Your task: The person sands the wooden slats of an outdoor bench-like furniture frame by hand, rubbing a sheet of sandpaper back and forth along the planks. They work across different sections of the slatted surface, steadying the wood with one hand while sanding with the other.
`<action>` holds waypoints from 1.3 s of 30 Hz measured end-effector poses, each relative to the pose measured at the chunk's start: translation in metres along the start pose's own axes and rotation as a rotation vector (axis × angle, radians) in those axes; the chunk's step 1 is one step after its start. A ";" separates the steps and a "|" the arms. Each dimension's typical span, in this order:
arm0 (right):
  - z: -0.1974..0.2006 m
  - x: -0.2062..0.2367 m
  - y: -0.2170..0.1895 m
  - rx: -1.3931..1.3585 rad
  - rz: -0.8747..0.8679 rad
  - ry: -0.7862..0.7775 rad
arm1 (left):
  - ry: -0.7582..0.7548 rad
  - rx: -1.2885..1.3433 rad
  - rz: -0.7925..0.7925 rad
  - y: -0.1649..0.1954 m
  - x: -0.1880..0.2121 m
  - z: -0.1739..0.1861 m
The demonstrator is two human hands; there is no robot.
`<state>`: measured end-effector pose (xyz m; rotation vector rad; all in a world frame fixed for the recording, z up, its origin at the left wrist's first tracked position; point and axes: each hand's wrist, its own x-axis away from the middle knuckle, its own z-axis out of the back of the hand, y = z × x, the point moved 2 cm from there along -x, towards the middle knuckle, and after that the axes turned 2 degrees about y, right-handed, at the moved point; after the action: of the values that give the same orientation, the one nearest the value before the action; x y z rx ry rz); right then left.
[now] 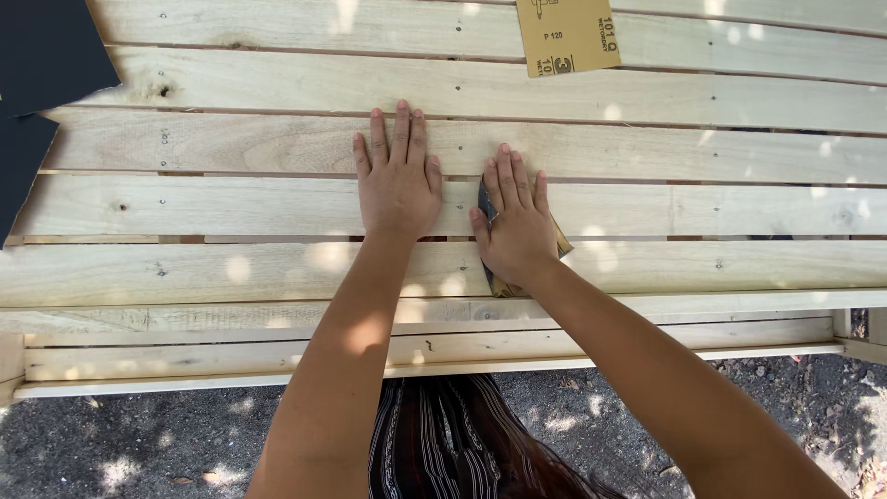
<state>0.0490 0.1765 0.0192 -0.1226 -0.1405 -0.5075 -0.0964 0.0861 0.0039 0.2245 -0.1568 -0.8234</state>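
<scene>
The person leans over a slatted wooden counter [647, 139] made of pale planks with narrow gaps between them, seen from above by the head camera. Both bare arms reach forward from the bottom of the view.

The left hand [398, 180] lies flat on the planks, palm down, fingers straight and held close together, pointing away from the person. It holds nothing; it rests across one plank with the fingertips reaching onto the next one up.

The right hand [513, 222] lies just beside the left one, nearly touching it at the thumb side. It is also flat, palm down, fingers together, and it presses a folded piece of sandpaper [560, 245] against the wood. Most of that piece is hidden under the palm; a dark edge shows at the thumb side and a tan corner sticks out at the outer side and below the heel of the hand.

A second, unused sheet of sandpaper [566, 35], tan back side up with dark print, lies on the planks at the top of the view, well apart from both hands. At the upper left a dark sheet [42, 55] overlaps the corner of the counter. Below the counter's front edge shows dark gravel ground [139, 434] dappled with sunlight, and a striped dark garment [434, 434] between the arms.
</scene>
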 end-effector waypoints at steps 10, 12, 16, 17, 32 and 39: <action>0.024 -0.124 0.016 -0.008 -0.199 0.016 | 0.022 -0.001 0.008 -0.005 -0.001 -0.004; 0.027 -0.128 0.013 -0.010 -0.196 0.058 | -0.003 -0.013 0.017 -0.005 -0.002 -0.003; 0.011 -0.054 0.006 0.001 -0.095 0.057 | -0.051 -0.034 0.028 -0.001 -0.002 0.000; 0.004 -0.030 0.005 0.006 -0.053 0.030 | -0.047 -0.041 0.025 0.000 -0.002 0.000; 0.020 -0.102 0.012 0.011 -0.169 0.062 | -0.006 0.016 0.017 -0.002 0.000 -0.003; -0.007 0.018 -0.011 -0.035 0.025 -0.030 | 0.024 -0.014 -0.004 -0.003 0.003 -0.004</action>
<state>0.0604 0.1574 0.0162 -0.1657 -0.1596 -0.4837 -0.0957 0.0825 -0.0001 0.2214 -0.1281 -0.8257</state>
